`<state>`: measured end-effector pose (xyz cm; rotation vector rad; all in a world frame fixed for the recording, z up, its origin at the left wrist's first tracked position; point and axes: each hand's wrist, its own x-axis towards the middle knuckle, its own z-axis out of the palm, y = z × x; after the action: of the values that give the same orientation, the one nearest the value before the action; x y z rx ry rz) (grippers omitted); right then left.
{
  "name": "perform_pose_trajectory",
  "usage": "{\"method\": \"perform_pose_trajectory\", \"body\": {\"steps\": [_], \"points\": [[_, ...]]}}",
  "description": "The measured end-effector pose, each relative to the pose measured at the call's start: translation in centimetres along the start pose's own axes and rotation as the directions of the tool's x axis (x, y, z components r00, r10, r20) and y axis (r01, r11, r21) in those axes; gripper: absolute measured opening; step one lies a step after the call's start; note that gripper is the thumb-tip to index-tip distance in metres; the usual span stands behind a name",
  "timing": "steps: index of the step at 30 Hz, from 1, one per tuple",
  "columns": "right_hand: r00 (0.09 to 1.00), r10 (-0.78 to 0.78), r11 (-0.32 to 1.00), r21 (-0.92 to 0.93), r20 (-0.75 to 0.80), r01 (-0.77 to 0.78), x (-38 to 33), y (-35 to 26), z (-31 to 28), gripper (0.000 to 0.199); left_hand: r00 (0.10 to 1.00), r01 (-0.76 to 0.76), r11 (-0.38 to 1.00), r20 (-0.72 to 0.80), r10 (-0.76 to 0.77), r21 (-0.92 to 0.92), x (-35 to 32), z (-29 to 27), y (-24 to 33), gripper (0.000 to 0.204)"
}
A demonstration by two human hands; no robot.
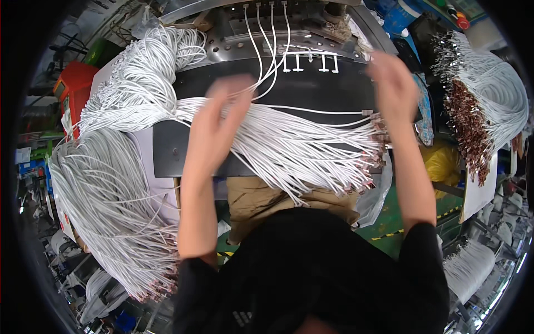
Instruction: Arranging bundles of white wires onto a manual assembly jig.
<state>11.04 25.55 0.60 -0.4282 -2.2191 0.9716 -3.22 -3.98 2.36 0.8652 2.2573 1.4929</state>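
Observation:
A thick bundle of white cables [311, 139] lies across the black work surface [322, 92], its small connector ends gathered at the right. My left hand [222, 111] is over the left part of this bundle, thumb apart from the fingers; motion blurs it, so whether it grips any cable is unclear. Several single cables [267, 42] run from a metal fixture [222, 53] down toward its fingertips. Blurred too, my right hand [395, 89] is raised by the surface's right edge, its fingers bent. Between the hands, a white branched plastic piece [309, 58] lies at the fixture's front edge.
Coiled white cables [144, 72] are heaped at the left, with another bundle [111, 206] hanging below them. On the right, a bundle with metal ends [473, 94] rests on a board beside a yellow bag [440, 164]. A red container [75, 89] stands far left.

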Motion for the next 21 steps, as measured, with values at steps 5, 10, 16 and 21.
{"method": "perform_pose_trajectory", "body": {"steps": [5, 10, 16, 21], "points": [[0.937, 0.128, 0.960, -0.197, -0.325, -0.199, -16.8, 6.7, -8.3, 0.026, 0.805, 0.581, 0.429, 0.410, -0.429, -0.692, -17.9, -2.2, -10.0, 0.039], [0.932, 0.293, 0.911, -0.358, 0.211, -0.206, -29.1, 5.2, -1.2, 0.017, 0.724, 0.394, 0.484, -0.060, -0.687, -0.781, -18.5, 0.6, -13.3, 0.031], [0.865, 0.247, 0.853, -0.521, 0.437, 0.020, -33.2, 9.8, -0.1, 0.029, 0.729, 0.292, 0.606, -0.237, -0.642, -0.740, -16.9, 0.3, -15.3, 0.021], [0.792, 0.029, 0.858, -0.422, 0.610, 0.293, -29.6, 8.5, -0.4, 0.030, 0.625, 0.269, 0.562, -0.302, -0.720, -0.782, -16.9, 0.9, -15.2, 0.019]]}}
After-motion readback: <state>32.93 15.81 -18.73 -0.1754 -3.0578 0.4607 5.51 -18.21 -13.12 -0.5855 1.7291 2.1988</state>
